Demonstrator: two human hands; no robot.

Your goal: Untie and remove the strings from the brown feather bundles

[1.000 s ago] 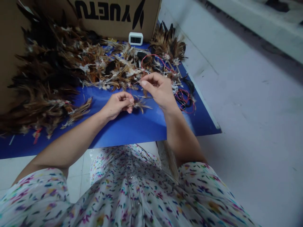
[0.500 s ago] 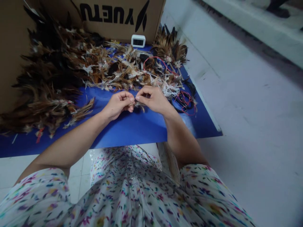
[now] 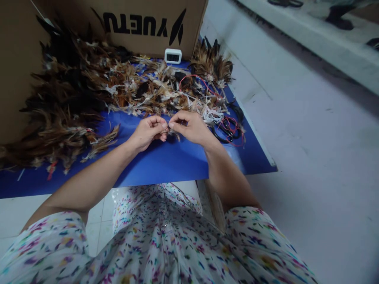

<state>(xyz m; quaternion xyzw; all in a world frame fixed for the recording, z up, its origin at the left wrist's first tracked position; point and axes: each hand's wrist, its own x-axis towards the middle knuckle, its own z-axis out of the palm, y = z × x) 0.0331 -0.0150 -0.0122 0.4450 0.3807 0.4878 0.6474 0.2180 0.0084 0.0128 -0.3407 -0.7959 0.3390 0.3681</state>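
Observation:
My left hand (image 3: pixel 150 133) is closed in a pinch over the blue table, its thumb and forefinger on the base of a small brown feather piece (image 3: pixel 173 136). Right beside it, my right hand (image 3: pixel 189 127) pinches at the same spot, the fingertips of both hands nearly touching. The feather piece hangs below and between the fingers, mostly hidden. Beyond the hands lies a wide spread of brown and white feathers (image 3: pixel 154 90). Dark and brown feather bunches (image 3: pixel 68 134) are heaped at the left.
Black-handled scissors (image 3: pixel 225 136) lie under tangled red string (image 3: pixel 231 126) right of my hands. A small white digital clock (image 3: pixel 173 56) stands before a cardboard box (image 3: pixel 142 43). More feathers (image 3: pixel 213 63) stand at the back right. The blue table (image 3: pixel 166 165) meets a pale wall (image 3: pixel 310 157).
The view has shifted slightly, so the clock, box and feathers appear a little lower. Both hands keep their pinch, with the fingertips slightly closer together.

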